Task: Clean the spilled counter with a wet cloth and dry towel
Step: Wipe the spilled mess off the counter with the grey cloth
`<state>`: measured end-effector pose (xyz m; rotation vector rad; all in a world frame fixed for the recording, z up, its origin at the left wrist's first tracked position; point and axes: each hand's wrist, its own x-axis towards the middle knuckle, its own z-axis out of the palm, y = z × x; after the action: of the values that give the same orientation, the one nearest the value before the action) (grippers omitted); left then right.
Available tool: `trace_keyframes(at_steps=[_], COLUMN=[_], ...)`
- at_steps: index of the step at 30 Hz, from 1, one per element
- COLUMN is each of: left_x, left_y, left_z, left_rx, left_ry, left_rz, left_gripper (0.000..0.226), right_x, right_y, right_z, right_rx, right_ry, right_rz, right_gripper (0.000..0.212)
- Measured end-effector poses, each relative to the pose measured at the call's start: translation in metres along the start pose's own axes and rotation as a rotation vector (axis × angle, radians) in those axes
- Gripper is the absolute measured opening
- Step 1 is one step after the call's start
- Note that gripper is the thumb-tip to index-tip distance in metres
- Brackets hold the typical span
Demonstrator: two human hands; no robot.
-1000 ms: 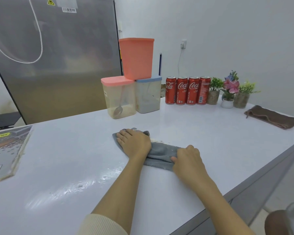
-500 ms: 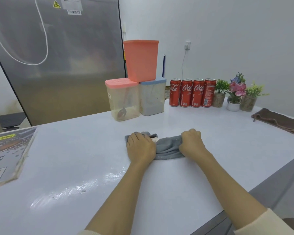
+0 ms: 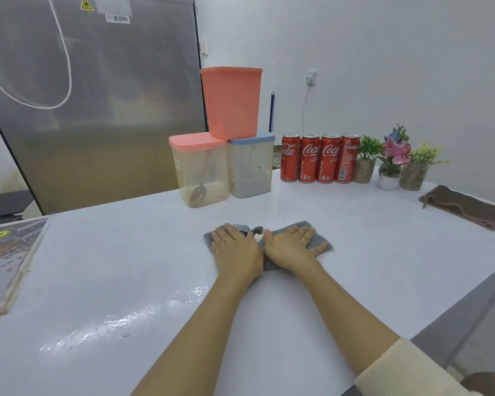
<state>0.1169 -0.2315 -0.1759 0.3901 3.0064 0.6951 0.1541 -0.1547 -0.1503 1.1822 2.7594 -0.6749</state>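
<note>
Grey cloth (image 3: 317, 240) mid-bench (image 3: 355, 267), left hand (image 3: 236, 248) and right hand (image 3: 290, 245) pressing flat with straight fingers, white crumbs (image 3: 258, 237) between, storage tubs (image 3: 223, 164) and cola cans (image 3: 319, 158) behind, brown towel (image 3: 466, 207) far right

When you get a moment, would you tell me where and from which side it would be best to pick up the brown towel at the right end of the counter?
The brown towel lies flat and folded near the counter edge, untouched. I would probably pinch its thick folded edge on the near side, coming from above with the right hand, since that is the closer hand and the fold gives some bulk to grip.
</note>
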Motion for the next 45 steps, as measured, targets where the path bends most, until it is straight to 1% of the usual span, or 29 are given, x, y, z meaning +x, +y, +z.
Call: trace_keyframes(at_steps=[3, 5, 8, 11, 13, 14, 16, 18, 22, 24, 29, 32, 33, 34, 35, 36, 38, 40, 42, 43, 45], left_x=[0.0, 0.001, 0.0, 0.0, 0.0, 0.0, 0.001, 0.001, 0.001, 0.002, 0.0, 0.0, 0.001, 0.001, 0.001, 0.0, -0.003, -0.003, -0.003, -0.004, -0.006], left_y=[0.0, -0.002, -0.002, -0.002, -0.003, -0.004, -0.006, -0.008, -0.014, -0.018, -0.028, -0.035, -0.037, -0.04, -0.043, -0.045, -0.049, -0.052, -0.054, -0.054, -0.056], left_z=[0.0, 0.0, -0.001, -0.003, -0.004, -0.004, -0.005, -0.006, -0.012, -0.016, -0.033, -0.046, -0.05, -0.054, -0.058, -0.062, -0.068, -0.07, -0.069, -0.069, -0.07], left_rx=[0.016, 0.019, 0.033, 0.054, 0.054, 0.05, 0.045, 0.051, 0.058, 0.047, 0.026, 0.053, 0.064, 0.064, 0.05, 0.016, -0.094, -0.169, -0.197, -0.181, -0.053], left_ry=[-0.025, -0.045, -0.074, -0.094, -0.106, -0.111, -0.125, -0.138, -0.182, -0.21, -0.294, -0.334, -0.325, -0.307, -0.276, -0.231, -0.131, -0.056, -0.008, 0.013, 0.036], left_rz=[0.032, 0.052, 0.077, 0.092, 0.101, 0.107, 0.123, 0.145, 0.195, 0.22, 0.29, 0.293, 0.294, 0.295, 0.298, 0.291, 0.249, 0.197, 0.153, 0.139, 0.137], left_gripper=[0.065, 0.067, 0.069, 0.071, 0.072, 0.072, 0.074, 0.076, 0.08, 0.082, 0.083, 0.077, 0.07, 0.057, 0.044, 0.037, 0.038, 0.046, 0.063, 0.073, 0.09], right_x=[0.017, 0.029, 0.043, 0.051, 0.057, 0.059, 0.061, 0.064, 0.058, 0.052, 0.05, 0.046, 0.046, 0.044, 0.042, 0.037, 0.032, 0.027, 0.021, 0.019, 0.012], right_y=[0.0, 0.002, 0.002, -0.002, -0.009, -0.013, -0.022, -0.029, -0.043, -0.048, -0.046, -0.043, -0.042, -0.042, -0.042, -0.042, -0.042, -0.041, -0.038, -0.036, -0.033], right_z=[-0.001, -0.002, -0.003, -0.008, -0.011, -0.014, -0.017, -0.017, -0.011, -0.009, -0.004, -0.003, -0.001, 0.001, 0.003, 0.003, 0.006, 0.008, 0.006, 0.006, 0.003], right_rx=[-0.018, -0.003, 0.055, 0.121, 0.197, 0.246, 0.377, 0.469, 0.576, 0.599, 0.61, 0.609, 0.61, 0.601, 0.593, 0.577, 0.559, 0.571, 0.579, 0.578, 0.555], right_ry=[-0.003, 0.008, 0.006, 0.006, -0.022, -0.061, -0.155, -0.213, -0.266, -0.279, -0.244, -0.231, -0.224, -0.223, -0.214, -0.203, -0.188, -0.198, -0.22, -0.24, -0.278], right_rz=[-0.012, -0.053, -0.113, -0.192, -0.228, -0.206, -0.157, -0.163, -0.24, -0.277, -0.33, -0.35, -0.363, -0.366, -0.372, -0.369, -0.382, -0.396, -0.417, -0.425, -0.445], right_gripper=[0.071, 0.069, 0.065, 0.055, 0.046, 0.044, 0.047, 0.051, 0.059, 0.06, 0.056, 0.051, 0.05, 0.049, 0.048, 0.047, 0.044, 0.04, 0.039, 0.04, 0.034])
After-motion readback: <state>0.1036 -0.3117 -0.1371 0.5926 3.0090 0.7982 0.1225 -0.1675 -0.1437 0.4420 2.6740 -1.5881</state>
